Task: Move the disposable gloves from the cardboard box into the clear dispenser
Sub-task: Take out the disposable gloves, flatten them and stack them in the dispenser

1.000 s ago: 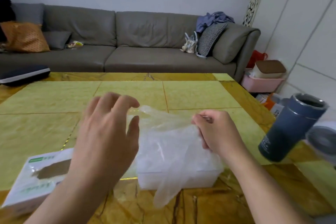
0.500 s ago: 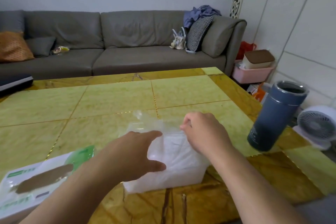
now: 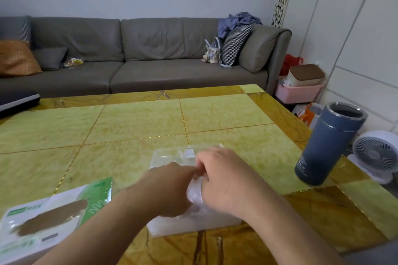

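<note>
The clear dispenser (image 3: pixel 170 156) stands on the table near its front edge, with its open clear lid lying behind. Translucent disposable gloves (image 3: pixel 195 192) bulge out of its top between my hands. My left hand (image 3: pixel 170 189) presses down on the gloves from the left; its fingertips are hidden. My right hand (image 3: pixel 224 178) lies on them from the right with fingers curled into the plastic. The white and green cardboard box (image 3: pixel 53 217) lies flat at the lower left with its oval opening facing up.
A dark blue tumbler (image 3: pixel 329 146) with an open top stands at the table's (image 3: pixel 133 122) right edge. A small white fan (image 3: pixel 377 155) sits on the floor beyond it. A grey sofa (image 3: pixel 150 56) runs along the far side.
Both hands have come together over the dispenser and pushed the loose gloves down into it. The raised plastic seen earlier is now flattened, and the lid shows behind.
</note>
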Demonstrator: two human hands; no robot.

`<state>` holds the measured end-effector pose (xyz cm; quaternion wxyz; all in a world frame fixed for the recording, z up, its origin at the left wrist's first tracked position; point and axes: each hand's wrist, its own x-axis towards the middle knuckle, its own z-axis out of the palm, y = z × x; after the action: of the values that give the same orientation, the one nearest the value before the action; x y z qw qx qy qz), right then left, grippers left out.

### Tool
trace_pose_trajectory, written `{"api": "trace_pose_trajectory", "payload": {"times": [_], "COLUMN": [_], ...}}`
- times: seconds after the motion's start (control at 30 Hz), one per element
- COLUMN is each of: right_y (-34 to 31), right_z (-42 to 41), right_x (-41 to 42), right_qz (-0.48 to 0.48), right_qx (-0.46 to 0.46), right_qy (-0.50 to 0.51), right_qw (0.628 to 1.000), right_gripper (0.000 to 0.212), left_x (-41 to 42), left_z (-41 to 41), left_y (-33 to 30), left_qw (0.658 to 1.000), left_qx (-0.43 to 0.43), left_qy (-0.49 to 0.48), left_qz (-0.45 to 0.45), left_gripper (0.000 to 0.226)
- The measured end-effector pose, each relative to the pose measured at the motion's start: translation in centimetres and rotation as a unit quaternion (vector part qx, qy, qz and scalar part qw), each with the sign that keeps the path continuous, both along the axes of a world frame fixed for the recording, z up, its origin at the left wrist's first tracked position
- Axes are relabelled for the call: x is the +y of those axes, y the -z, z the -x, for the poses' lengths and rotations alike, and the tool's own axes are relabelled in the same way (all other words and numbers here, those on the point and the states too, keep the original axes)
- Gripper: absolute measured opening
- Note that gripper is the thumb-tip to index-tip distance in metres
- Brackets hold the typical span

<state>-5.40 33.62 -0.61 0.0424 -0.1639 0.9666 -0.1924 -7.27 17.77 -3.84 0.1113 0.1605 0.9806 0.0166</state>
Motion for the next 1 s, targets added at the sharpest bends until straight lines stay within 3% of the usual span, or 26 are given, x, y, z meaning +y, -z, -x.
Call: {"api": "trace_pose_trajectory", "payload": {"times": [0.07,0.27,0.43,0.5,0.63,0.7,0.83,0.93,1.0], "right_y": [0.8,2.2,1.4,1.1,0.5,0.5,1.1,1.5,1.6], "right_z": [0.2,1.2,2.0,2.4,2.0,1.7,1.7,1.8,1.6], "right_x": [0.1,0.5,-0.9,-1.5,-1.5,-0.9,-0.4,-0.1,0.2], "right_qz": [-0.05,-0.114,-0.192,-0.222,-0.234,-0.208,-0.176,-0.174,-0.167], "right_qx": [-0.059,-0.058,-0.132,-0.161,-0.176,-0.162,-0.154,-0.138,-0.124], "right_qy": [-0.004,-0.024,-0.034,-0.059,-0.075,-0.059,-0.037,-0.027,-0.025], "right_qw": [0.997,0.991,0.972,0.96,0.953,0.963,0.972,0.975,0.978], "right_gripper": [0.023,0.068,0.085,0.082,0.046,0.049,0.07,0.072,0.069], "left_x": [-0.3,-2.8,-2.1,-0.9,-0.2,-0.3,-0.3,0.3,0.6], "left_z": [0.1,-0.1,-2.4,-2.7,-1.8,-1.5,-1.2,-0.9,-0.8], "left_y": [0.2,-0.7,-3.4,-3.3,-2.3,-2.1,-2.2,-2.1,-1.8], "left_qw": [1.0,0.99,0.987,0.988,0.997,0.996,0.992,0.991,0.99], "left_qx": [-0.006,-0.076,0.053,0.052,-0.055,-0.077,-0.071,-0.071,-0.084], "left_qy": [-0.006,-0.022,0.003,0.021,-0.03,-0.054,-0.087,-0.086,-0.084], "left_qz": [-0.013,-0.116,-0.153,-0.143,-0.038,-0.009,0.05,0.076,0.075], "left_gripper": [0.046,0.051,0.042,0.052,0.051,0.045,0.058,0.037,0.037]}}
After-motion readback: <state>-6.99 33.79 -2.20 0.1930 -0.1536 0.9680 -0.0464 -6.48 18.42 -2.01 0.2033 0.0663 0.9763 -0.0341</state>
